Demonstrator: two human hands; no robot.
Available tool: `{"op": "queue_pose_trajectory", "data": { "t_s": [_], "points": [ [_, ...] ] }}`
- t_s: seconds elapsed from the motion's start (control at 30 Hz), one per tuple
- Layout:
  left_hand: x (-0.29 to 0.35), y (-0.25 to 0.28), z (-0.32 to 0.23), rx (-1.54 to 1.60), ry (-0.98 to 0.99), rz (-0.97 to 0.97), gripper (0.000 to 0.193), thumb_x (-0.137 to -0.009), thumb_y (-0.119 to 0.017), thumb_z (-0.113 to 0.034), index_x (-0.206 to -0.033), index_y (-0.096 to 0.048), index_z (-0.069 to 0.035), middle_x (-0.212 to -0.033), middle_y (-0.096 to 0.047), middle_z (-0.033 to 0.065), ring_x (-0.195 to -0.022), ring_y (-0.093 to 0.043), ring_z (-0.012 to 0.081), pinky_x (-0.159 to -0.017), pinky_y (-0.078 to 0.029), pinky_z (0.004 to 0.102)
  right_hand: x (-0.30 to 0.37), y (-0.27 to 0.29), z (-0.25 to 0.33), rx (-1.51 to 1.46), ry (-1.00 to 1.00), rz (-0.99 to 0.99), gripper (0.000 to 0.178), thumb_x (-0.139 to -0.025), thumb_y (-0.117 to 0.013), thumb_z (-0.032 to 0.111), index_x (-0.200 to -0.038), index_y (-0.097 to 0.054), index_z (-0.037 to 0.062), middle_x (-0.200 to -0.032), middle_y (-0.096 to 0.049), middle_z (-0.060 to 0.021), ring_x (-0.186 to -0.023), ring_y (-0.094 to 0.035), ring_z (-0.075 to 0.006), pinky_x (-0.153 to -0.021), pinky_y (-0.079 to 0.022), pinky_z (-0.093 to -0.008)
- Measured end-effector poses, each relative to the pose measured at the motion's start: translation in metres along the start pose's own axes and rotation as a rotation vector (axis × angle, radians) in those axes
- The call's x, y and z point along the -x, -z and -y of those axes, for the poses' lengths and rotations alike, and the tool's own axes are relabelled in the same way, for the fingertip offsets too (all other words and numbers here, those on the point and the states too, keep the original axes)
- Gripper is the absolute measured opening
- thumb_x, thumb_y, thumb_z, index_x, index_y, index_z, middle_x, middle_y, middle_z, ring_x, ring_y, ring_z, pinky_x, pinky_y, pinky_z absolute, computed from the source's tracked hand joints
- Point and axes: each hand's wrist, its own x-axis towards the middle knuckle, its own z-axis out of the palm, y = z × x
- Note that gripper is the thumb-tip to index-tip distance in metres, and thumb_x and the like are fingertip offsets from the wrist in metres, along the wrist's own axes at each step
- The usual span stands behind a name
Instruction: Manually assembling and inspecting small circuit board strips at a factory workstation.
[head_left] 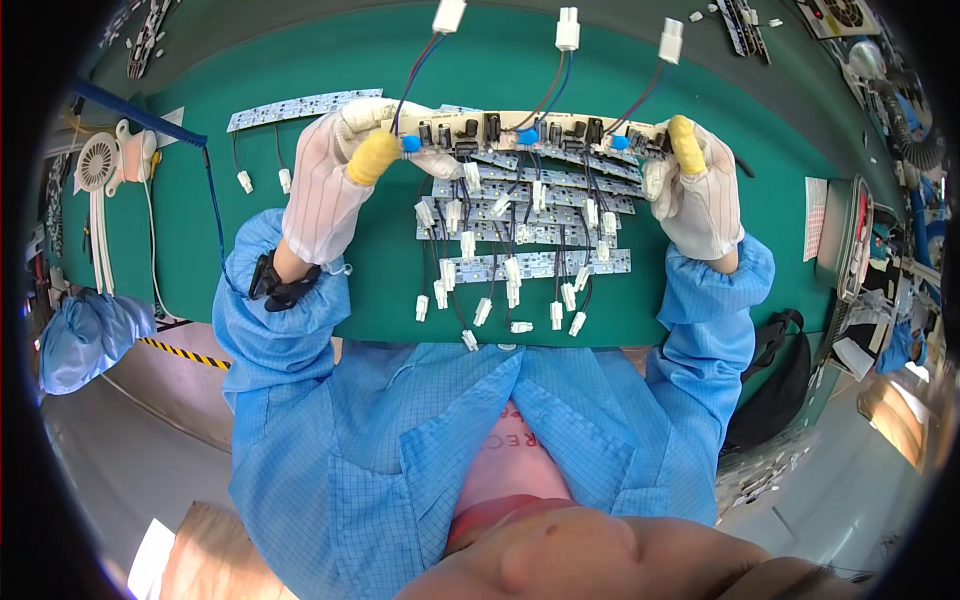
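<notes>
Between my two gloved hands I hold a long circuit board strip point(560, 130) level above the table, gripped at both ends. Black parts and blue discs stand on it, and wires run up from it to white plugs point(568, 30). My left hand point(345, 160), in a white striped glove with a yellow thumb cover, pinches the left end. The right end is pinched by my right hand point(700, 185), gloved the same way. Below the strip lie several overlapping LED boards point(480, 268) with dark wires and white connectors point(556, 315).
Another LED board point(300, 108) lies at the far left with two connectors hanging off. A small white fan point(98, 160) and a dark blue coiled cord point(140, 112) are on the left. To the right stand a metal-edged box point(845, 240) and a black bag point(770, 390).
</notes>
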Motion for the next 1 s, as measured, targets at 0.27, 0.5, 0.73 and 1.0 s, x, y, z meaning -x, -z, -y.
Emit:
{"op": "queue_pose_trajectory", "data": {
  "t_s": [0.27,0.5,0.73,1.0],
  "points": [
    [0.005,-0.004,0.006,-0.305,-0.116,-0.121,0.019,-0.084,-0.063,-0.015,-0.100,-0.066,-0.005,-0.079,-0.068,0.0059,-0.069,-0.060,0.0097,-0.065,-0.047,0.0238,-0.001,0.007,-0.003,0.266,0.118,0.012,0.040,-0.094,-0.049,0.039,-0.099,-0.055,-0.0009,-0.059,-0.058,-0.0036,-0.042,-0.047,-0.0044,-0.041,-0.035,-0.0153],
    [-0.003,-0.002,0.011,-0.222,0.168,-0.289,0.024,-0.083,-0.052,-0.003,-0.104,-0.064,0.000,-0.078,-0.063,0.0042,-0.065,-0.049,0.0074,-0.059,-0.039,0.0216,0.013,-0.005,0.010,-0.133,-0.039,0.151,0.025,-0.092,-0.055,0.024,-0.100,-0.055,0.0002,-0.065,-0.061,-0.0122,-0.046,-0.056,-0.0140,-0.040,-0.041,-0.0207],
    [-0.012,-0.010,0.015,-0.520,0.031,-0.219,0.027,-0.093,-0.046,-0.010,-0.115,-0.061,-0.005,-0.079,-0.060,0.0019,-0.066,-0.046,0.0067,-0.059,-0.037,0.0223,0.012,0.000,0.011,-0.153,0.055,0.242,0.017,-0.094,-0.051,0.017,-0.096,-0.056,0.0014,-0.069,-0.059,-0.0054,-0.049,-0.052,-0.0082,-0.044,-0.040,-0.0196],
    [-0.003,-0.012,0.011,-0.243,0.100,-0.261,0.056,-0.100,-0.027,-0.042,-0.112,-0.056,0.003,-0.072,-0.066,0.0048,-0.069,-0.052,0.0084,-0.068,-0.041,0.0210,-0.004,0.017,-0.010,0.633,0.953,0.128,0.041,-0.063,-0.049,-0.011,-0.103,-0.051,-0.0021,-0.070,-0.063,-0.0009,-0.059,-0.056,-0.0214,-0.059,-0.048,-0.0319]
  ]
}}
